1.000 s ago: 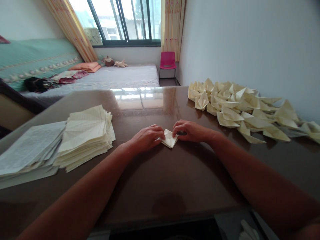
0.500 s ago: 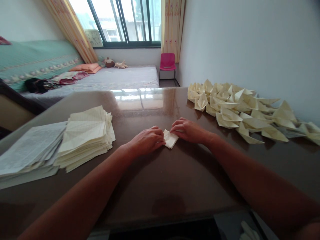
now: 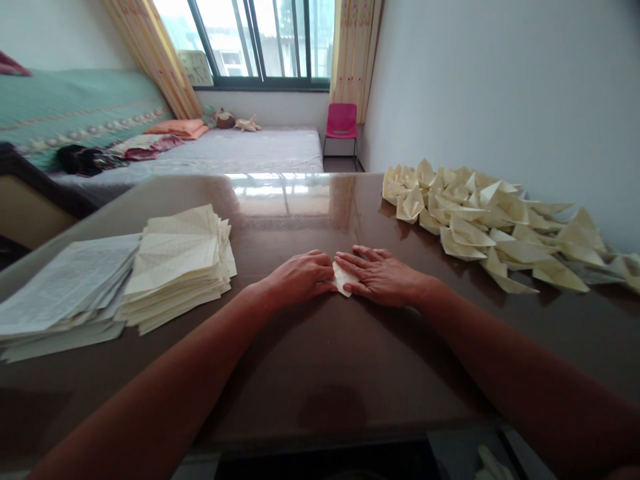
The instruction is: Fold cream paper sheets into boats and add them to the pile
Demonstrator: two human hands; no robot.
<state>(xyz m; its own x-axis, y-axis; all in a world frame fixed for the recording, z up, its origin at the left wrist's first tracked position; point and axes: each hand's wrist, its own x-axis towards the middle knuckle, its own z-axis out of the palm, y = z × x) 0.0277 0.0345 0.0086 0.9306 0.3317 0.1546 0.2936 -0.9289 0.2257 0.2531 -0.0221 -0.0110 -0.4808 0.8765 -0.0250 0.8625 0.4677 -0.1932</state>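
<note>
A small folded piece of cream paper [image 3: 341,277] lies on the brown tabletop, partly covered by my hands. My left hand [image 3: 306,277] pinches its left edge between thumb and curled fingers. Flat over its right part rests my right hand [image 3: 383,275], fingers stretched out and spread. Only a narrow strip of the paper shows between the two hands.
A stack of creased cream sheets [image 3: 175,267] lies at the left beside printed sheets [image 3: 65,283]. Many folded paper boats [image 3: 480,213] crowd the right side against the wall. Beyond the glossy table [image 3: 280,227] stand a bed [image 3: 260,150] and a pink chair [image 3: 343,121].
My right hand has gone from gripping the paper's right edge to lying flat over it, fingers extended. My left hand keeps its hold. The whole view has shifted slightly.
</note>
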